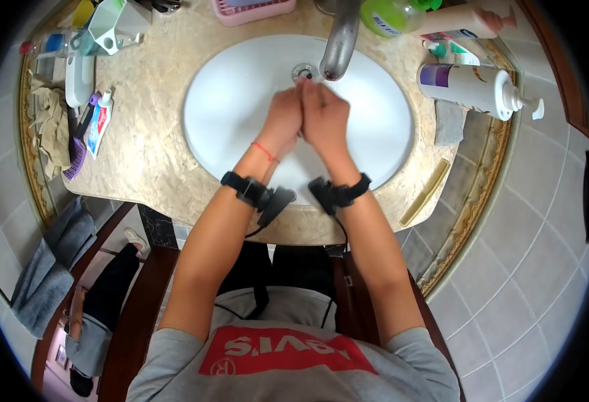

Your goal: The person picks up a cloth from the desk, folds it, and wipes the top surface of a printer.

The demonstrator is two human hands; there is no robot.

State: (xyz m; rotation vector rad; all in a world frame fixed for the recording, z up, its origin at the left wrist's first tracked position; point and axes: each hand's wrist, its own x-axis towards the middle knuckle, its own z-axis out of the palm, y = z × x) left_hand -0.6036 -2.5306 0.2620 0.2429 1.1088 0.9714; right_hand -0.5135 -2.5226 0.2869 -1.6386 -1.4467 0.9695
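Note:
Over the white sink (227, 134), my left hand (285, 119) and my right hand (328, 115) press against each other with fingers curled in. Their fingertips meet just below the drain (304, 71), close to the metal faucet (341, 43) spout. Both hands are closed, and whatever lies between them, if anything, is hidden. A thin red string bracelet (265, 151) circles my left wrist. Black straps with small devices sit on the left forearm (247, 188) and the right forearm (341, 192).
A toothpaste tube (99, 124) and purple brush (75, 157) lie on the left counter. Right of the sink are a green bottle (383, 19), a pink pump bottle (459, 23), a white pump bottle (465, 87) and a grey cloth (449, 122). Another person (100, 315) shows at lower left.

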